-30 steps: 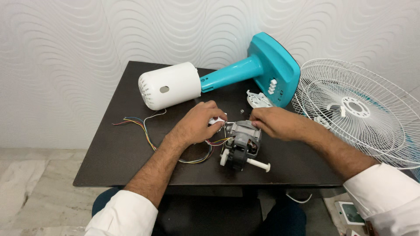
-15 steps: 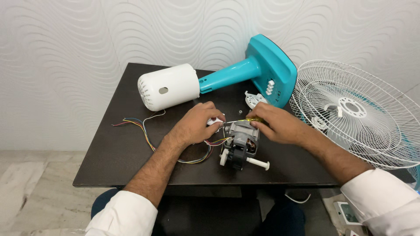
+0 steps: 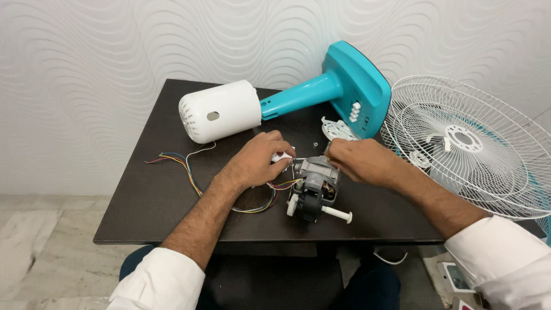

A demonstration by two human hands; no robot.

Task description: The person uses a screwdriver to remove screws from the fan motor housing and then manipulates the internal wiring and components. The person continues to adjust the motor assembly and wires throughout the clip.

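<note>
Tabletop (image 3: 149,195): dark, square, standing against a white wavy wall.
Fan guard (image 3: 476,149): white wire, leaning at the right edge, off the tabletop.
Fan stand (image 3: 338,92): teal, lying on its side at the back, joining a white motor cover (image 3: 221,112).
Motor (image 3: 315,186): grey, sitting near the front centre, white shaft (image 3: 336,214) pointing front-right.
Left hand (image 3: 258,161): resting just left of the motor, grip pinching a small white part (image 3: 282,156) beside the wires.
Right hand (image 3: 359,161): lying on the motor's back right, fingers curling against its top; grip contents hidden, cannot tell.
Wires (image 3: 183,166): coloured, trailing left from the motor across the tabletop.
White plastic piece (image 3: 338,129): lying beside the stand's base.
</note>
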